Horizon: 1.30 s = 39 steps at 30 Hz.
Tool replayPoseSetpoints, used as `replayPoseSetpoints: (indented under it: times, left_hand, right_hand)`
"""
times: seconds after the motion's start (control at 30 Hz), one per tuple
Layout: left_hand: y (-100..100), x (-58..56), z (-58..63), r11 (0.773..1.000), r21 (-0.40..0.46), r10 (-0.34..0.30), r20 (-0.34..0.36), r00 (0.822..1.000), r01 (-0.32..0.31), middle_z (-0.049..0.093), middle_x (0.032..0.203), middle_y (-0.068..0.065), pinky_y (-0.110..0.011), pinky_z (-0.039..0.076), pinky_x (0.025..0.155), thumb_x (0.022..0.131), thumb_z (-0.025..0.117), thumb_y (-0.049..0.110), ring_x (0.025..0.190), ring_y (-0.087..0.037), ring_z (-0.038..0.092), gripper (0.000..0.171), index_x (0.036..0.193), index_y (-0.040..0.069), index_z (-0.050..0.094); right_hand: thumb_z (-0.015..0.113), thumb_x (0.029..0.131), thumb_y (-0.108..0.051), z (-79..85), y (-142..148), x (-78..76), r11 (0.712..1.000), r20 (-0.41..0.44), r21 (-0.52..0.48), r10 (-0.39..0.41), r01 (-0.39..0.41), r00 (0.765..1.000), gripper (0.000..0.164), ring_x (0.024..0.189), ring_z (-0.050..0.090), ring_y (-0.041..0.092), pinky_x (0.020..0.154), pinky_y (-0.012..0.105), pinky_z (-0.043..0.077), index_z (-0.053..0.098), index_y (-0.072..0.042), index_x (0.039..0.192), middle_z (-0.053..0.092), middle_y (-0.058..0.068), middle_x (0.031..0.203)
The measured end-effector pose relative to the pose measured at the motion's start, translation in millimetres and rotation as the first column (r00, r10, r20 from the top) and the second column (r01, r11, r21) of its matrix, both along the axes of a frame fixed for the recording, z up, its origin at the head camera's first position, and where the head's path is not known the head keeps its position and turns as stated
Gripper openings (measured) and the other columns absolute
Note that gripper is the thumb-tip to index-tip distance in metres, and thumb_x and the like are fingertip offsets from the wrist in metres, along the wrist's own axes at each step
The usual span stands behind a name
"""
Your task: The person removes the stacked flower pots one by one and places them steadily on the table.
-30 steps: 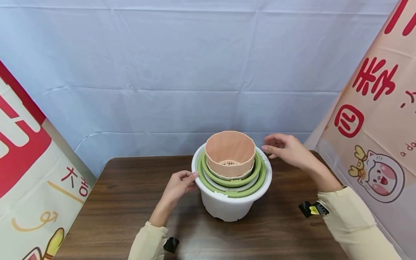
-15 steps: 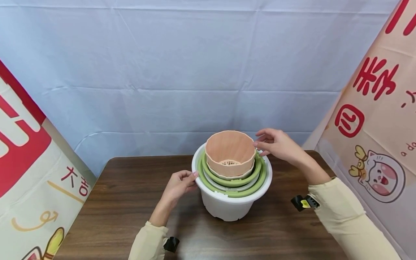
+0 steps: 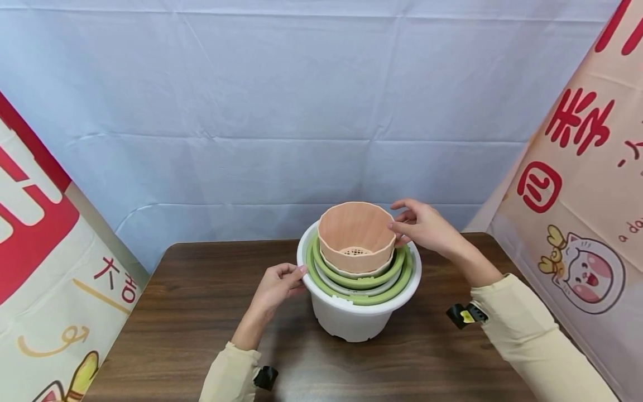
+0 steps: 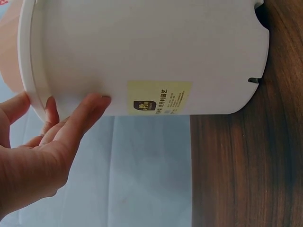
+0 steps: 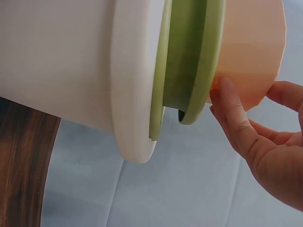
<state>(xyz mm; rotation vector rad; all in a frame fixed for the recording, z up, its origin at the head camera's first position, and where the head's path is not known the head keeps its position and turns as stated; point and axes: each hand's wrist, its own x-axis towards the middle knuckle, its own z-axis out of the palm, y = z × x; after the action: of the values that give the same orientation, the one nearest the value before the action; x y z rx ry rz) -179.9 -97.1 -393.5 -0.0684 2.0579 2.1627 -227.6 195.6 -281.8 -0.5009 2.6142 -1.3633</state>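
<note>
On your far left hung one printed cloth (image 3: 30, 245), and one pale blue sheet (image 3: 251, 100) rose behind the wooden surface (image 3: 201, 312). Your left hand (image 3: 278, 285), its cream sleeve (image 3: 231, 374) ending by one black device (image 3: 266, 378), had its fingers narrowed on the near-left rim of the one white pot (image 3: 351, 321), which stood upright on the surface. Your left wrist view showed the thumb over that rim and other fingers beneath it against the wall, along with one yellow label (image 4: 161, 97) that the head view did not show. Inside the white pot you had two green rims, a larger green rim (image 3: 369, 300) and a smaller green rim (image 3: 359, 283), and one peach pot (image 3: 358, 234) nested at the centre, its body standing in front of the far part of those rims. Only the head view let you see the grid (image 3: 355, 252) in its floor. Your right hand (image 3: 424, 226) pinched the peach pot at its right edge; the head view partly hid those fingers, but your right wrist view showed thumb at the lip and fingers against the outer wall. Farther right came a second black device (image 3: 464, 316), the other sleeve (image 3: 527, 326) and a second printed cloth (image 3: 577, 223).
</note>
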Motion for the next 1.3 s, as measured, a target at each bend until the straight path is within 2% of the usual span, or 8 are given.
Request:
replayPoseSetpoints:
  times: [0.3, 0.53, 0.67, 1.03, 1.17, 1.3]
  left_hand:
    - [-8, -17.8, -12.3, 1.0, 0.019, -0.024, -0.007, 1.0, 0.024, 0.063, 0.082, -0.01, -0.035, 0.054, 0.074, 0.089, 0.061, 0.013, 0.079, -0.017, 0.063, 0.024, 0.097, -0.01, 0.058]
    - [-4, -11.5, -7.5, 1.0, 0.007, -0.009, -0.003, 1.0, 0.009, 0.063, 0.082, -0.009, -0.037, 0.054, 0.075, 0.089, 0.061, 0.013, 0.079, -0.016, 0.063, 0.024, 0.097, -0.009, 0.058]
    - [-2, -8.1, -5.1, 1.0, 0.006, -0.004, -0.003, 1.0, 0.004, 0.063, 0.081, -0.009, -0.036, 0.054, 0.074, 0.089, 0.061, 0.013, 0.078, -0.016, 0.063, 0.024, 0.096, -0.009, 0.058]
    - [-1, -4.6, -5.2, 1.0, 0.014, 0.006, -0.006, 1.0, -0.005, 0.064, 0.081, -0.009, -0.033, 0.054, 0.071, 0.088, 0.061, 0.013, 0.078, -0.016, 0.063, 0.024, 0.096, -0.01, 0.058]
    - [-1, -4.9, -6.6, 1.0, 0.02, 0.007, -0.009, 1.0, -0.007, 0.064, 0.081, -0.009, -0.034, 0.054, 0.072, 0.088, 0.061, 0.012, 0.078, -0.016, 0.063, 0.024, 0.096, -0.01, 0.058]
    - [-1, -5.4, -8.1, 1.0, 0.022, 0.007, -0.01, 1.0, -0.007, 0.063, 0.081, -0.009, -0.039, 0.053, 0.076, 0.088, 0.061, 0.013, 0.078, -0.016, 0.063, 0.025, 0.097, -0.01, 0.058]
  right_hand:
    - [0.054, 0.091, -0.008, -6.6, -9, -6.1, 0.999, -0.043, 0.033, -0.042, 0.043, 0.998, 0.045, 0.068, 0.065, 0.024, 0.068, 0.037, 0.055, 0.036, 0.009, 0.129, 0.058, 0.028, 0.104]
    - [0.052, 0.089, -0.006, -6.3, -6, -3.3, 0.996, -0.052, 0.057, -0.07, 0.072, 0.996, 0.045, 0.063, 0.065, 0.022, 0.078, 0.041, 0.051, 0.036, 0.005, 0.13, 0.061, 0.024, 0.1]
    - [0.051, 0.088, -0.005, -5.6, -4, -0.2, 0.995, -0.064, 0.049, -0.083, 0.086, 0.995, 0.046, 0.063, 0.065, 0.021, 0.079, 0.041, 0.05, 0.035, 0.006, 0.13, 0.062, 0.022, 0.097]
    - [0.05, 0.085, -0.002, -4.4, -2, 4.4, 0.995, -0.065, -0.008, -0.103, 0.103, 0.992, 0.044, 0.061, 0.064, 0.019, 0.069, 0.022, 0.048, 0.037, 0.011, 0.125, 0.064, 0.022, 0.092]
    - [0.05, 0.084, -0.001, -4.3, -4, 5.3, 0.994, -0.062, -0.015, -0.112, 0.111, 0.992, 0.045, 0.06, 0.064, 0.018, 0.068, 0.02, 0.048, 0.036, 0.012, 0.124, 0.064, 0.02, 0.09]
    - [0.048, 0.082, 0.0, -4.7, -4, 4.8, 0.991, -0.046, -0.028, -0.134, 0.133, 0.99, 0.048, 0.059, 0.064, 0.021, 0.065, 0.024, 0.05, 0.032, 0.01, 0.126, 0.063, 0.023, 0.091]
